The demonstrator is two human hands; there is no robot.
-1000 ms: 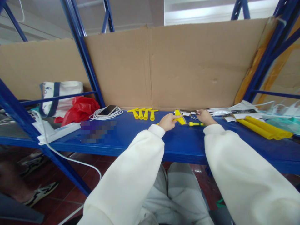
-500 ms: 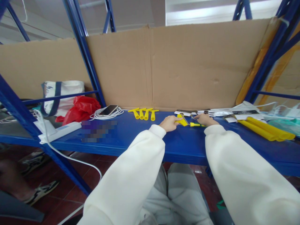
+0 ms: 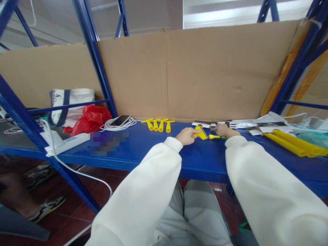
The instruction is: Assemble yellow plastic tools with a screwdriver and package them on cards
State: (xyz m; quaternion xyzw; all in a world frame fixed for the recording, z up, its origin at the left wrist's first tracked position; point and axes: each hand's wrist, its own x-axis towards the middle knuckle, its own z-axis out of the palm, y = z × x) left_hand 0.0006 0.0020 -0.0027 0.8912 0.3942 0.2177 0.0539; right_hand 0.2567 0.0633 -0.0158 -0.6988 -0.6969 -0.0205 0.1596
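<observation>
My left hand (image 3: 186, 136) is closed on a yellow plastic scraper head (image 3: 201, 135), which lies tilted on the blue shelf. A narrow metallic strip runs along its far right edge. Just to the right, my right hand (image 3: 223, 130) has its fingers pinched together over small dark metallic pieces; what they hold is too small to make out. Below those fingers a yellow-handled screwdriver (image 3: 213, 136) lies on the shelf, partly hidden by the hand. Several matching yellow T-shaped pieces (image 3: 161, 125) stand in a row farther left.
Long yellow tubes (image 3: 294, 143) and white-and-black packets (image 3: 273, 126) lie at the right. To the left are a phone (image 3: 121, 120) on a coiled white cable, a red bag (image 3: 92, 118) and a power strip (image 3: 74, 140). A cardboard sheet (image 3: 205, 75) backs the shelf. Another person's leg shows low left.
The whole view has shifted slightly, with everything a little farther right. Both hands keep nearly the same place and grip.
</observation>
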